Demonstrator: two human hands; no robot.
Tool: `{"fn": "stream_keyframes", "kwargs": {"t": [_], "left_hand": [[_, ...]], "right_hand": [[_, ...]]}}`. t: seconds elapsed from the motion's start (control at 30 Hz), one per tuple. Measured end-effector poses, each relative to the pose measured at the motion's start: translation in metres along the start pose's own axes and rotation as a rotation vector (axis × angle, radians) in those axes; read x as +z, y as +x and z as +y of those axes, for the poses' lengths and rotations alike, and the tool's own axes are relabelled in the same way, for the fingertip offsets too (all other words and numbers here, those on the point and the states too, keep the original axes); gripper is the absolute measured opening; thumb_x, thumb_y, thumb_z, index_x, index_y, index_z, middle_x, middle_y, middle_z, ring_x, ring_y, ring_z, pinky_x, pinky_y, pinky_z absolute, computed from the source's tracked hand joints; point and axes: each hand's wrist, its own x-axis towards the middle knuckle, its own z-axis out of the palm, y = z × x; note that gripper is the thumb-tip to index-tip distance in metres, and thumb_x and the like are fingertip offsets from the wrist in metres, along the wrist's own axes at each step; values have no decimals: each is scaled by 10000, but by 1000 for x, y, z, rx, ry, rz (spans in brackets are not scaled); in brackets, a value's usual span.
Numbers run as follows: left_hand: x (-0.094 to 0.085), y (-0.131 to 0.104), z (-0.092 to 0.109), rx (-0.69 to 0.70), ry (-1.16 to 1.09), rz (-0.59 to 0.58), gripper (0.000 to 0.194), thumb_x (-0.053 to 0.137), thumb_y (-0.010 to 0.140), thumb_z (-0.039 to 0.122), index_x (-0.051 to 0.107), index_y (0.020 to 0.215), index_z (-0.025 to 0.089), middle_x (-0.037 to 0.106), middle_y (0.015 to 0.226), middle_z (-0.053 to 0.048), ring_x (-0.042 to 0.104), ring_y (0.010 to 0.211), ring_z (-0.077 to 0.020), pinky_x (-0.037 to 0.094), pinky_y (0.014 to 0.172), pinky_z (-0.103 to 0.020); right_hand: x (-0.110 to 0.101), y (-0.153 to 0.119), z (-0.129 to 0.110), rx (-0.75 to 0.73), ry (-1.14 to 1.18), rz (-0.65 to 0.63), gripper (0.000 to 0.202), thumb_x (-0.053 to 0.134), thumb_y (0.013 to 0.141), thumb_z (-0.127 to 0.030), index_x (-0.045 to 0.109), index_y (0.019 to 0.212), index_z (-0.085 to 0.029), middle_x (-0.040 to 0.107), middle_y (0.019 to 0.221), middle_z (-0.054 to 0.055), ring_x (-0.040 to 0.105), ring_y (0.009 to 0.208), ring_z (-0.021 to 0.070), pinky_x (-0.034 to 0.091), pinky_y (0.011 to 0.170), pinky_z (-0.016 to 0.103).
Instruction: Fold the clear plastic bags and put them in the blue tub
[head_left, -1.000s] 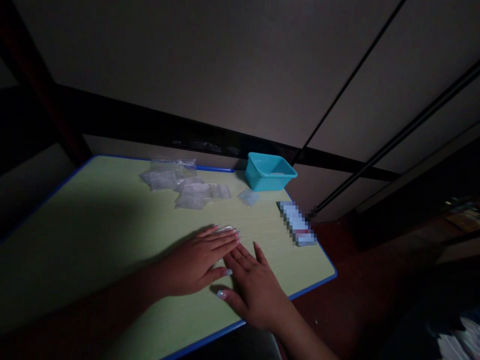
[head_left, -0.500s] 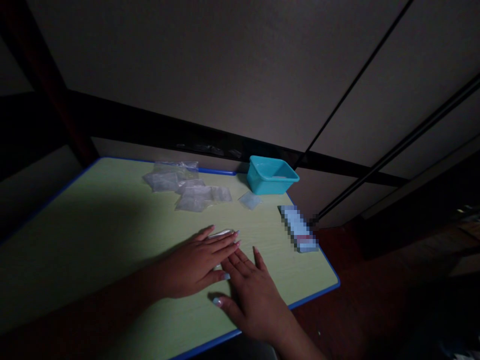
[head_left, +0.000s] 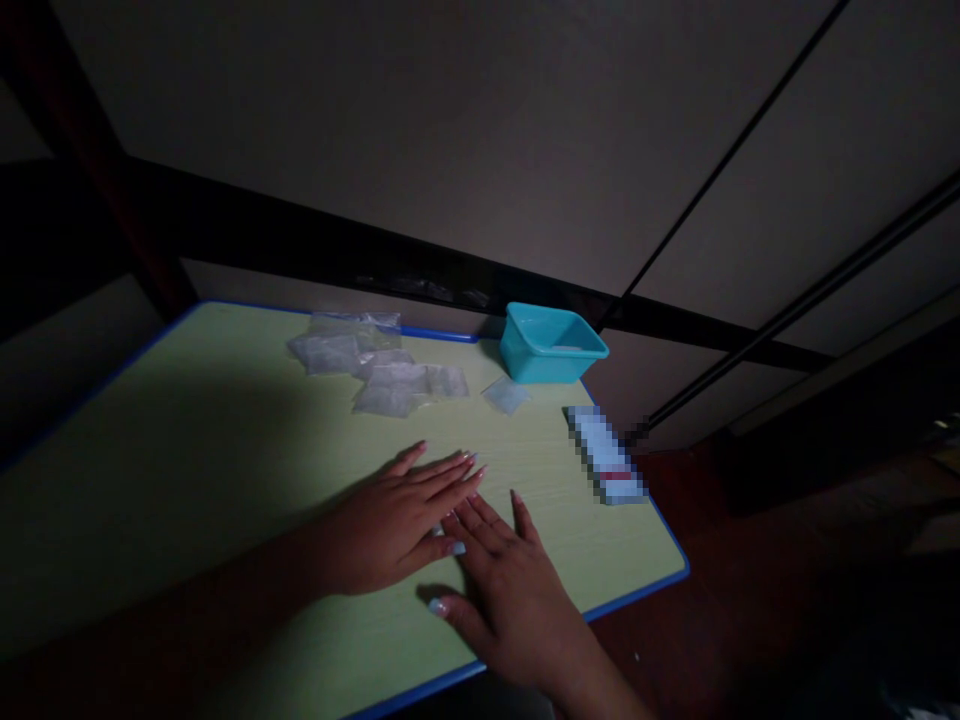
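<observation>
Both the left hand [head_left: 390, 525] and right hand [head_left: 517, 595] were flattened over the table [head_left: 600, 550], fingers outstretched, close together, near some plastic bags [head_left: 391, 388].

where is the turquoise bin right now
In the head view, the turquoise bin sits right of centre at the far right corner of the table, behind the small square packet and to the right of the clear bags.
</observation>
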Motion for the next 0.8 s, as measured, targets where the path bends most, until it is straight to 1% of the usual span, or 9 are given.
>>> {"fn": "stream_keyframes", "kwargs": {"t": [0.1,0.27,0.43,0.6,0.7,0.8], "left_hand": [[2,0,0,1,-19,23,569,307,972,510,259,1464,228,306,1512,-60,272,1395,-197,64,1156,-435],[5,1,-2,-20,-37,51,578,316,977,484,222,1477,210,354,1488,-77,313,1377,-198,119,1151,-421],[3,2,0,-23,-13,19,560,303,976,502,291,1454,211,314,1506,-62,277,1393,-200,96,1152,-423],[2,1,0,-24,-8,25,543,298,976,500,325,1442,222,302,1510,-60,256,1401,-210,80,1151,-438],[4,1,0,-22,-11,18,548,292,979,494,300,1453,218,292,1515,-68,257,1401,-211,53,1154,-444],[5,1,0,-23,-27,24,599,304,972,505,203,1484,210,279,1519,-89,262,1398,-227,50,1153,-467]], "right_hand": [[1,0,0,-11,-23,9,636,342,942,-553,257,1471,-211,258,1523,69,191,1415,250,21,1140,579],[2,0,1,-8,-25,8,662,394,931,-530,199,1487,-227,229,1533,46,152,1424,245,21,1139,586],[2,0,1,0,-6,-4,648,379,938,-530,208,1486,-230,226,1533,45,153,1424,237,-16,1143,569],[2,0,1,6,8,-11,635,372,939,-539,227,1480,-239,234,1531,37,150,1425,231,-35,1142,562],[1,0,1,6,8,-9,635,381,939,-530,226,1480,-236,248,1528,46,161,1422,238,-24,1140,571],[1,1,1,-5,-7,6,640,385,939,-521,221,1482,-224,249,1526,60,173,1419,251,-9,1139,578]]}}
